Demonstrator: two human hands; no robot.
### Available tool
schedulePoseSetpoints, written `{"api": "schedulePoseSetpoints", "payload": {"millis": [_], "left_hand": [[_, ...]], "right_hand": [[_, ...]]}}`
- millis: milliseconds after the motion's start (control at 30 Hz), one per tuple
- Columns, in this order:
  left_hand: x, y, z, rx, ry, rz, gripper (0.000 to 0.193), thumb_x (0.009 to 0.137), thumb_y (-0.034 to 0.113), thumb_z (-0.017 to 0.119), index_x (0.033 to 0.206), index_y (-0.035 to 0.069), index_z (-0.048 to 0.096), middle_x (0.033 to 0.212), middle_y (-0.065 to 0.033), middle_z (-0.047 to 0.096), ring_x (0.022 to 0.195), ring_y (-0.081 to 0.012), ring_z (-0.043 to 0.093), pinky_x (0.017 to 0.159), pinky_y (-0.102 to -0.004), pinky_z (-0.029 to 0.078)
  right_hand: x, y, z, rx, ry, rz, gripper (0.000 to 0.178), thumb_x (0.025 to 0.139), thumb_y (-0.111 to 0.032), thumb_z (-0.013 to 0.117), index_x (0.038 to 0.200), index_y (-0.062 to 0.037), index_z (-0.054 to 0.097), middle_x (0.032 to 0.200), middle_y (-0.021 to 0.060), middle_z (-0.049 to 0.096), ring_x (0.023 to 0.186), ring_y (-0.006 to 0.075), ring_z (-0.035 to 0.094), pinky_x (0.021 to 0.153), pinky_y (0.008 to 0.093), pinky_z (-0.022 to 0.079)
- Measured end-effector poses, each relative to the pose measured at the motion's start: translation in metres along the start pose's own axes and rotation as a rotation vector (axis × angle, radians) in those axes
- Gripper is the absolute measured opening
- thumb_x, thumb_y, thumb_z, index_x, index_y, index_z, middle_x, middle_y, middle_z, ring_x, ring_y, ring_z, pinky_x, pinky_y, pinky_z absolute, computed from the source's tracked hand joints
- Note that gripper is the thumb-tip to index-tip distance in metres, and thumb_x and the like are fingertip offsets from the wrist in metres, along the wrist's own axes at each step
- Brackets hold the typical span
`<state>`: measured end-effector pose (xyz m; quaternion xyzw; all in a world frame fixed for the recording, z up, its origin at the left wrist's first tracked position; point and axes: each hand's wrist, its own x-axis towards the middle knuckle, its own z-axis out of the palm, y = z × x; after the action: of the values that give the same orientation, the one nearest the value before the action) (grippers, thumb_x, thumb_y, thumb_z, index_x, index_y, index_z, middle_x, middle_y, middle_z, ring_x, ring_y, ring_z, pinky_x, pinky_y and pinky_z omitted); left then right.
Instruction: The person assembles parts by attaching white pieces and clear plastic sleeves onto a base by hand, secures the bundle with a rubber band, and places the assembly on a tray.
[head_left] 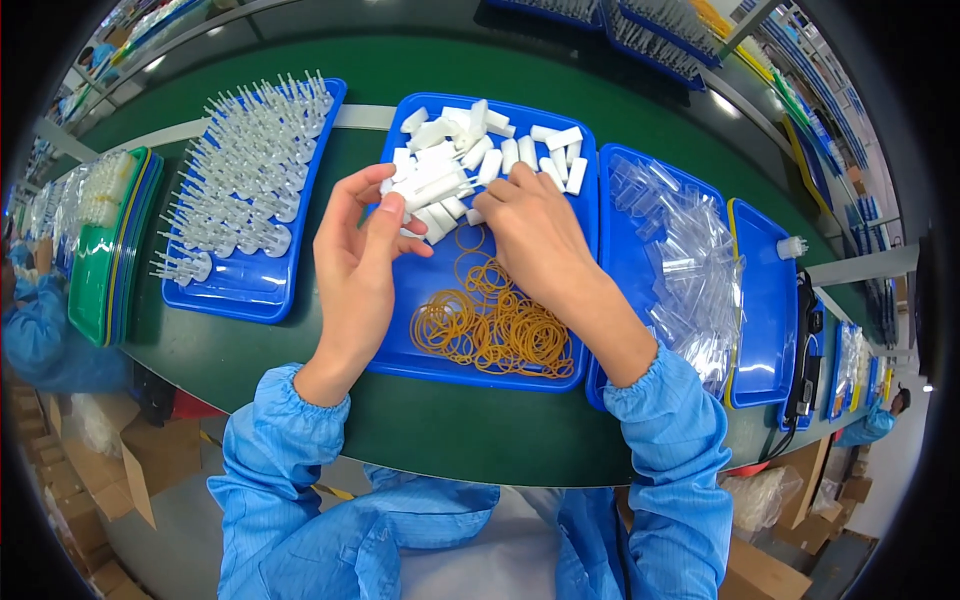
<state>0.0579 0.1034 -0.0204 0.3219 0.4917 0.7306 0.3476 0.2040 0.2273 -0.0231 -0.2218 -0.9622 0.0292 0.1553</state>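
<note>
My left hand (365, 245) is curled round a bundle of white pieces (435, 187), thumb and fingers closed on it. Thin pale-green tips stick out of its right end. Beside that end is my right hand (530, 225), its fingers bent and pressed together; what they grip is hidden. Both hands are over a blue tray (397, 345). In its far part lie many short white foam-like cylinders (490, 165). A heap of tan rubber bands (500, 330) fills the near part, and one loop reaches up toward my right fingers.
On the left, a blue tray (240, 288) carries rows of clear plastic parts with upright stems (245, 165). To the right, another blue tray holds clear plastic tubes (690, 275). Stacked green trays (92, 285) stand far left; the green table edge (480, 440) curves before me.
</note>
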Motion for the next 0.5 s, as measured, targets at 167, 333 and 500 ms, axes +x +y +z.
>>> {"api": "schedulePoseSetpoints", "payload": {"millis": [167,333,500], "left_hand": [[-0.004,-0.001,0.003,-0.007,-0.018,0.006,0.031,0.101,0.012,0.056,0.129,0.000,0.051,0.117,-0.0124,0.057,0.089,-0.0136,0.062,0.067,-0.0251,0.054],[-0.015,-0.005,0.008,0.033,-0.201,-0.030,0.032,0.098,0.006,0.059,0.128,-0.001,0.052,0.121,-0.0109,0.053,0.090,-0.0121,0.058,0.070,-0.0249,0.054],[-0.032,-0.006,0.021,0.043,-0.365,-0.073,0.033,0.094,-0.002,0.062,0.126,-0.002,0.054,0.120,-0.0095,0.049,0.096,-0.0126,0.055,0.077,-0.0270,0.056]], "right_hand": [[-0.024,-0.003,-0.037,0.273,0.114,0.004,0.012,0.082,0.000,0.067,0.094,0.0004,0.070,0.091,0.0113,0.064,0.091,0.0249,0.059,0.081,0.0364,0.047],[-0.079,-0.021,-0.068,1.093,0.209,0.476,0.013,0.097,-0.004,0.061,0.106,0.0029,0.066,0.090,0.0059,0.062,0.073,0.0112,0.057,0.061,0.0244,0.045],[-0.125,-0.012,-0.059,1.319,0.332,0.615,0.019,0.098,-0.004,0.061,0.115,0.0032,0.066,0.087,0.0069,0.061,0.065,0.0064,0.052,0.056,0.0204,0.041]]}}
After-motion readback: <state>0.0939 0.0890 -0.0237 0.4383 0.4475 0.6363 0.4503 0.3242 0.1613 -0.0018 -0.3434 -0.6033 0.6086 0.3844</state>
